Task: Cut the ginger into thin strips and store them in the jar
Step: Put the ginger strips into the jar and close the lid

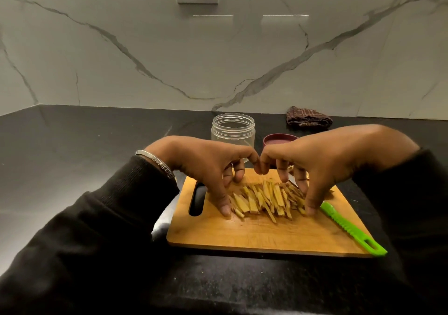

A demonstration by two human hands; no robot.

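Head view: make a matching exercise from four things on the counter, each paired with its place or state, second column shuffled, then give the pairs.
Things:
1. jar
2. knife
3. ginger strips
4. folded cloth

Places or states:
A. piled in the middle of the cutting board, between the left hand and the right hand
B. against the marble wall, behind the right hand
C. open and empty, behind the board
D. lying along the board's right edge, green handle sticking past the near corner

Pairs: 1-C, 2-D, 3-A, 4-B
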